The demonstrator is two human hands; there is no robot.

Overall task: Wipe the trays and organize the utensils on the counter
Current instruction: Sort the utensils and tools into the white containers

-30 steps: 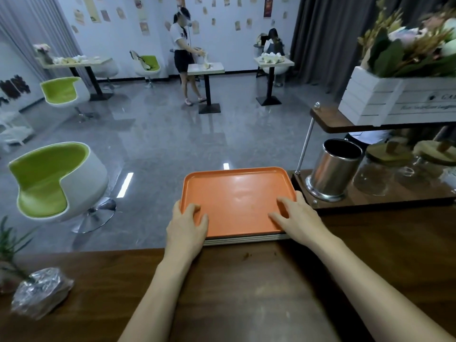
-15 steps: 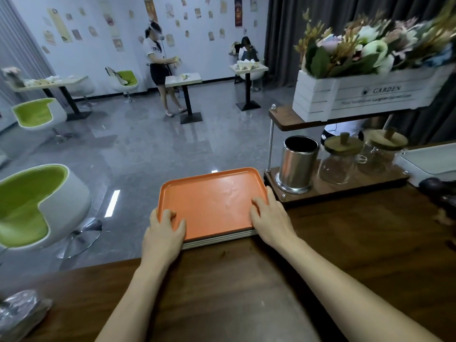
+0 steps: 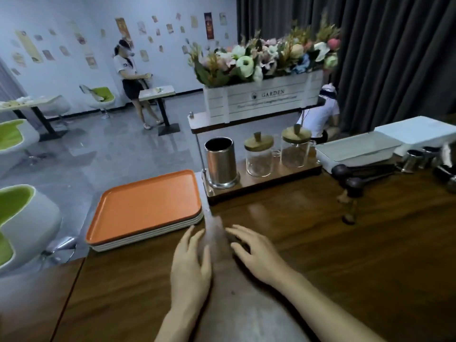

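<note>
An orange tray (image 3: 148, 204) tops a stack of pale trays at the far left edge of the wooden counter (image 3: 320, 255). My left hand (image 3: 191, 265) and my right hand (image 3: 257, 254) hover side by side over the bare counter, just right of the stack's near corner, fingers spread and holding nothing. A steel utensil cup (image 3: 221, 162) stands on a wooden rack (image 3: 264, 180) beyond the hands. Dark spoons or scoops (image 3: 357, 177) lie on the counter at the right.
Two lidded glass jars (image 3: 260, 155) share the rack under a white flower box (image 3: 264, 97). White boxes (image 3: 357, 150) and small metal cups (image 3: 417, 157) sit far right. Beyond the counter: green chairs, tables, and two people on the floor area.
Both hands have let go of the orange tray and drawn back to the right, over the bare counter. The view has swung right, showing the spoons and white boxes.
</note>
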